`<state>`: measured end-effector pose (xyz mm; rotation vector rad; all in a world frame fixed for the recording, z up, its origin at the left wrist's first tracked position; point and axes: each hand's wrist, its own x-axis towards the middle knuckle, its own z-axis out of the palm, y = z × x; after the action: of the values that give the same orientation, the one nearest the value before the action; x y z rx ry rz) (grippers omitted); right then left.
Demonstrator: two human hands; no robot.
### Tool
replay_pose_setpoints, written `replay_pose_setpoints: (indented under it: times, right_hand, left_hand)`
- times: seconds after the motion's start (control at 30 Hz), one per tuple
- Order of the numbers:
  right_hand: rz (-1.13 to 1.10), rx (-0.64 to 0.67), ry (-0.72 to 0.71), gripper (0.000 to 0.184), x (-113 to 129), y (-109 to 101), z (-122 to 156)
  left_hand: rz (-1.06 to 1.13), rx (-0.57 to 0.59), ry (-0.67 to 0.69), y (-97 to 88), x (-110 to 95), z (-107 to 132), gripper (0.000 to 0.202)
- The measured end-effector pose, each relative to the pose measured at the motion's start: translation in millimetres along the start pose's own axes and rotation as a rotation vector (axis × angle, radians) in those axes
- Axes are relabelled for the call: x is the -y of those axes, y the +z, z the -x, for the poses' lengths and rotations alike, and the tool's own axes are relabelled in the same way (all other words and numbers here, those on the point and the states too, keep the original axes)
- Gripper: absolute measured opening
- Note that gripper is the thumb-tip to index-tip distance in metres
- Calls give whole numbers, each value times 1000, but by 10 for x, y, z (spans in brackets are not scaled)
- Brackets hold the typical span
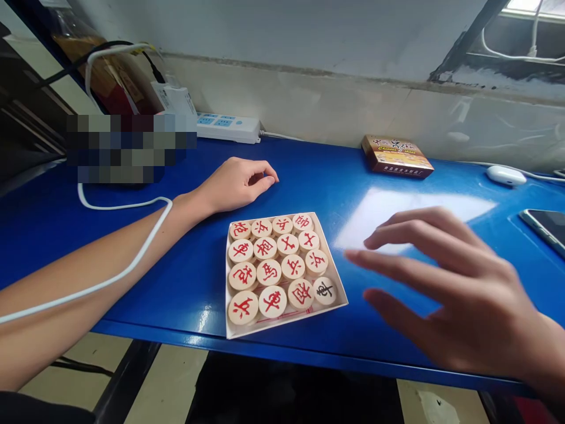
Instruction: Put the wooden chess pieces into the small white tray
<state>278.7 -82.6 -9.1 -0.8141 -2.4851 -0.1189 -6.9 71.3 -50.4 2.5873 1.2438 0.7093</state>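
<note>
A shallow white tray lies on the blue table near its front edge. It holds several round wooden chess pieces, most marked in red and one in black. My left hand rests on the table behind the tray, fingers loosely curled, nothing visible in it. My right hand hovers above the table to the right of the tray, fingers spread and pointing left toward it, holding nothing.
A brown game box sits at the back by the wall. A white power strip lies at back left, a white cable crosses my left forearm. A white mouse and a phone lie at right.
</note>
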Motion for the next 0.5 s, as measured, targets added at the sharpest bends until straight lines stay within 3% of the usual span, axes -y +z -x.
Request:
replay_pose_setpoints:
  times: [0.17,0.5]
  right_hand:
    - [-62,176,-94,26,91,61,-19]
    - [-98,232,-123,30,124,110,-40]
  left_hand:
    - [4,-2,2,-1,-11,6,22]
    - [6,9,8,9,-8,1,23]
